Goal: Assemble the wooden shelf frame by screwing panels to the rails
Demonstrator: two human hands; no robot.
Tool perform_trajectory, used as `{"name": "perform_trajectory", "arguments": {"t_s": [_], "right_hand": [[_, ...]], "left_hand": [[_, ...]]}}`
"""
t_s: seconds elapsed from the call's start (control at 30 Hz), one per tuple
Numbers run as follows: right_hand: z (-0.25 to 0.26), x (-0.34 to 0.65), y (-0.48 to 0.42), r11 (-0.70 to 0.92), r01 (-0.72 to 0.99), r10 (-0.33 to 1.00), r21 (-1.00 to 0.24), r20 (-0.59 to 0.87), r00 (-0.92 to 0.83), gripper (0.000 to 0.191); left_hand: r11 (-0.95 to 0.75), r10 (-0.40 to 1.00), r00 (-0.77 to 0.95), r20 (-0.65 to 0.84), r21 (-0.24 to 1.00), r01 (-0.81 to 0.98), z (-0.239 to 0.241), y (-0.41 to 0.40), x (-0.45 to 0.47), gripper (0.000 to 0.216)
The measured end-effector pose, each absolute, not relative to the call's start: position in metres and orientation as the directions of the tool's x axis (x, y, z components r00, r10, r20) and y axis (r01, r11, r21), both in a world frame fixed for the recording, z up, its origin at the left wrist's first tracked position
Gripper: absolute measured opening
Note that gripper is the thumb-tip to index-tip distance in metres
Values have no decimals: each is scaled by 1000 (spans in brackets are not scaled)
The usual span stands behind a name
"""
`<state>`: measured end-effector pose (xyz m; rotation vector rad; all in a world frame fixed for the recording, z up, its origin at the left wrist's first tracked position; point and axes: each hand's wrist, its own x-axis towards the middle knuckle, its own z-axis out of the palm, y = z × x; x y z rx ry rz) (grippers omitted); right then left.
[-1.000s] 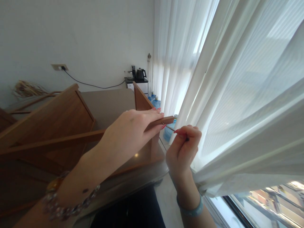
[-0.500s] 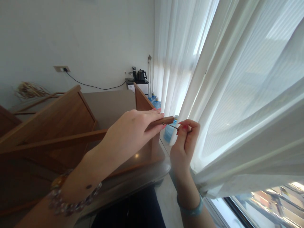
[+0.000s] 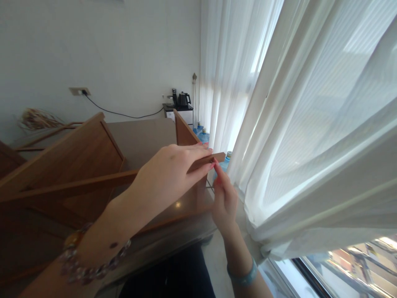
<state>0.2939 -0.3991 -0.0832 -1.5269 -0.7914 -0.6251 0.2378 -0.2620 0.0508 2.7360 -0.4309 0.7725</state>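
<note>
My left hand (image 3: pixel 169 174) is wrapped over the end of a brown wooden rail (image 3: pixel 221 157), fingers on its far side and thumb along its near side. The rail slants up to the right. My right hand (image 3: pixel 226 196) is just below the rail's end. Its index fingertip presses at a small fastener hole (image 3: pixel 212 161) in the near face, beside my left thumb tip. The other right fingers are curled in, and what they hold, if anything, is hidden. No metal rod shows between hand and rail.
Wooden furniture panels (image 3: pixel 77 153) stand to the left. Blue water bottles (image 3: pixel 226 161) stand on the floor behind the rail. A white curtain (image 3: pixel 279 136) hangs close on the right. A black kettle (image 3: pixel 184 98) sits on a small cabinet at the back.
My right hand has moved left to the rail. The thin metal rod it held against the fastener has left view, and its index finger now touches that spot. My left hand keeps its grip.
</note>
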Motion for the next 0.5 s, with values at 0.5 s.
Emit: {"name": "perform_trajectory", "arguments": {"t_s": [0.5], "right_hand": [[-81, 300, -400, 210, 658, 176, -723, 690, 702, 37]], "left_hand": [[-927, -244, 803, 543, 111, -357, 50, -261, 237, 34]]}}
